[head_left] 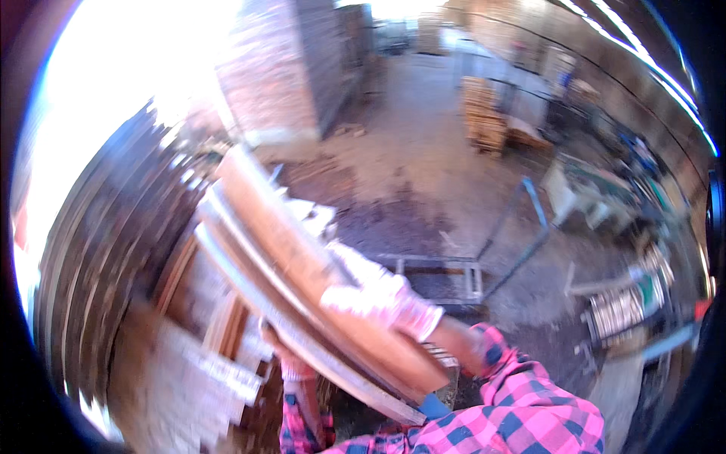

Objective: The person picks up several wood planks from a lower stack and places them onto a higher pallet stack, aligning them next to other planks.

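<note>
Several long wooden boards (291, 257), stacked flat against one another, lie slantwise across my front, from the upper left down towards my body. My right hand (370, 295), in a pale pinkish glove, presses over the top brown board with its fingers along the face. On the other side, my left hand (278, 344) grips the lower board's edge from beneath; part of it is hidden by the wood. Motion blur softens both hands. Pink and dark checked sleeves (514, 401) cover my arms.
Long dark planks (98, 250) are stacked at the left, with more boards (189, 371) lower down. A low metal frame cart (446, 276) with a blue handle stands ahead. Farther off are a brick pillar (265, 76) and a wood pile (482, 113). Cluttered items (624, 310) line the right.
</note>
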Available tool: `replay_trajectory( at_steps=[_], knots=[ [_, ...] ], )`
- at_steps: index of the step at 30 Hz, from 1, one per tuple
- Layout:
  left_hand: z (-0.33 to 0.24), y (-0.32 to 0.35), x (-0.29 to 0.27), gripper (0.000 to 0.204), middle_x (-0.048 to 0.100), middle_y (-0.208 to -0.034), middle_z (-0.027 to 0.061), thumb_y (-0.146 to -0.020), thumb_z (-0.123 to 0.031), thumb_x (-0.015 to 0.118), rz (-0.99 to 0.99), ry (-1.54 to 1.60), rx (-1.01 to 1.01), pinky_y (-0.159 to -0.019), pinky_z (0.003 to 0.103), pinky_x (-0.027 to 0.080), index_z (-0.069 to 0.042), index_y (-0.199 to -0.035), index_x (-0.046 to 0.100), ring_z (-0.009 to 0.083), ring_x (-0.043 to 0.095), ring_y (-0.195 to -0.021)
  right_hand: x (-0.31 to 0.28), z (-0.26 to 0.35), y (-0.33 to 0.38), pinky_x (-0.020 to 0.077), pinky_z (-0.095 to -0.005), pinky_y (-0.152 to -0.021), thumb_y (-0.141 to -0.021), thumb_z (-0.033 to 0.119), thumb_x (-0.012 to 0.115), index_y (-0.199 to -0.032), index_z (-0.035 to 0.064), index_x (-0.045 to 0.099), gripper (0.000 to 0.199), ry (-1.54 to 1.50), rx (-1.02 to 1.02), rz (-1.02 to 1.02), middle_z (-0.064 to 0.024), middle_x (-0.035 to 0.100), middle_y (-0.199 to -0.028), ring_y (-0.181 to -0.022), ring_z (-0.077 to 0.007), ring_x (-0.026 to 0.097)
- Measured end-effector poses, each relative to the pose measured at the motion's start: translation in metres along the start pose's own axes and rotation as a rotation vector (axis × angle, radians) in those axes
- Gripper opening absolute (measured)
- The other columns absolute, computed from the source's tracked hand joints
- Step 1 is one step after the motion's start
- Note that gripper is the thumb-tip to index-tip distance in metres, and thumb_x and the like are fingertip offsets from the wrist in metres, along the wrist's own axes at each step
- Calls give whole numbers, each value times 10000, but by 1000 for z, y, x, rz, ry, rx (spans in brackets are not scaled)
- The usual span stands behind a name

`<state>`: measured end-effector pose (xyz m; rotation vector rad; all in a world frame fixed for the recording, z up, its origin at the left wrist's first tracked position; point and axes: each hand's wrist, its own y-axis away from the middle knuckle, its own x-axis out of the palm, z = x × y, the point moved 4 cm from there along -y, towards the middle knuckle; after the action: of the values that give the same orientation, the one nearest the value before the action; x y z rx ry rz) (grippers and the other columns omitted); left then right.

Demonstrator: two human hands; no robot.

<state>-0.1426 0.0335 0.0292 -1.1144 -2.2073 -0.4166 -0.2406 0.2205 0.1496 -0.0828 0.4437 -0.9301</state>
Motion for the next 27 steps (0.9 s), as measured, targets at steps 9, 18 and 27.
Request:
replay_trajectory(
  at_steps=[9,18,27],
  knots=[
    [-118,5,-82,758,589,-1401,100,-930,-632,565,-142,231,368,-1079,438,483,-97,-1462,497,265,588,-1238,99,-31,-168,497,-324,-907,-987,410,625,-1172,10,681,444,-433,206,411,-39,707,-1067,-991,-173,629],
    [-224,75,-118,752,564,-1428,96,-959,-643,530,-548,-89,648,-1085,402,469,-100,-1476,481,253,574,-1253,266,-41,-271,525,-603,-875,-955,424,516,-1259,4,550,520,798,9,383,-288,676,-1107,-1013,-472,675],
    [-245,88,-211,773,666,-1219,138,-908,-683,589,-625,-75,521,-889,370,608,-69,-1376,547,246,684,-1061,271,-10,-247,516,-544,-942,-838,356,735,-1417,206,449,663,703,-23,489,-240,610,-1253,-1149,-421,633]
  ],
)
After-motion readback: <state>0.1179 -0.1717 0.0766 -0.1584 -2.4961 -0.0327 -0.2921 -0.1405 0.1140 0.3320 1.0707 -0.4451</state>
